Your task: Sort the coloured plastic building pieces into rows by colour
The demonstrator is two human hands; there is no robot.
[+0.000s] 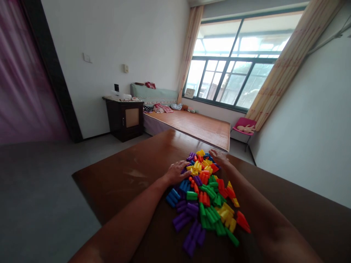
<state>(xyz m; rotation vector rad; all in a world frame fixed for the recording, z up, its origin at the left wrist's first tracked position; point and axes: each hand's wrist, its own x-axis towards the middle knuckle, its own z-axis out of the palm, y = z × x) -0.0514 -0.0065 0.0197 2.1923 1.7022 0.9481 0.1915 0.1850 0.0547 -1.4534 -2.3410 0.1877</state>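
Observation:
A loose pile of coloured plastic building pieces (204, 195) lies on the brown table (131, 179), in purple, blue, green, yellow, orange and red. Many look like short tubes joined side by side. My left hand (177, 172) rests at the pile's left edge, its fingers stretched out against the yellow pieces (195, 168). On the far right side of the pile is my right hand (219, 157), fingers extended beside the blue pieces (210, 158). Neither hand grips a piece. Nearest to me are purple pieces (192, 239), and a red piece (242, 221) lies close to my right forearm.
Beyond the table stands a bed (197, 124) with a woven mat and some cloths. A dark cabinet (124, 118) is at the back left. A pink chair (244, 126) holding a doll stands below the curtain (285, 65) at the right.

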